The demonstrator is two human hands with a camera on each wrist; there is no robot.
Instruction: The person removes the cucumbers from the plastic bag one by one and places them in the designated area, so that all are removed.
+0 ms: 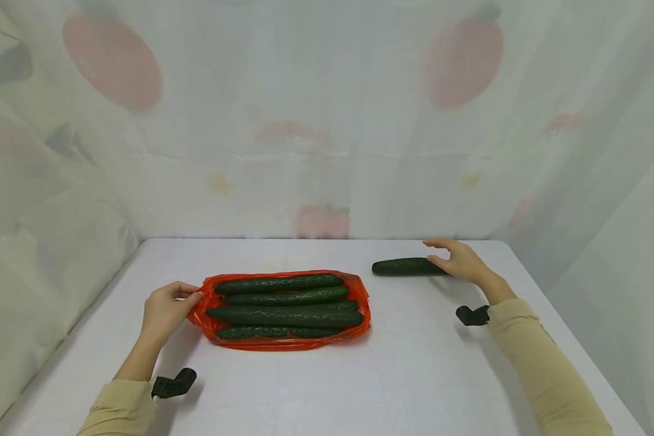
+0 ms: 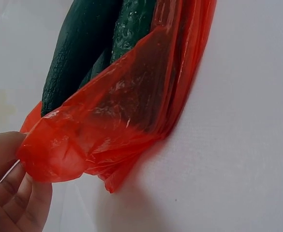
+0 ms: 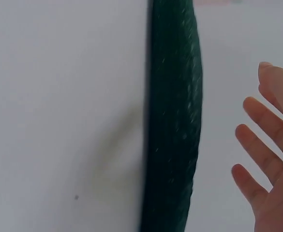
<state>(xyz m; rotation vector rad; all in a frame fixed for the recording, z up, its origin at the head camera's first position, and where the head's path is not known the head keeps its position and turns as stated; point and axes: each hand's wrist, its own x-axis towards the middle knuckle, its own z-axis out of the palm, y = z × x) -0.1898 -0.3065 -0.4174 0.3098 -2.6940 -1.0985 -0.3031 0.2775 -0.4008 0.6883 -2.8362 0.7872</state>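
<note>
The lone cucumber (image 1: 406, 266) lies far right on the counter (image 1: 316, 393), near its far edge, with a patterned curtain (image 1: 305, 175) rising behind. The right hand (image 1: 460, 260), fingers spread, hovers by its right end without gripping. A gap separates it from the red bag (image 1: 283, 346) of cucumbers (image 1: 286, 315), left of centre; the left hand (image 1: 166, 309) pinches the bag's left edge. More counter stretches on the near side.

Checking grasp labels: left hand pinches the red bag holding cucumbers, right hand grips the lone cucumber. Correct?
No: the right hand isn't gripping; the right wrist view shows its fingers spread, apart from the lone cucumber. The rest stands.
</note>
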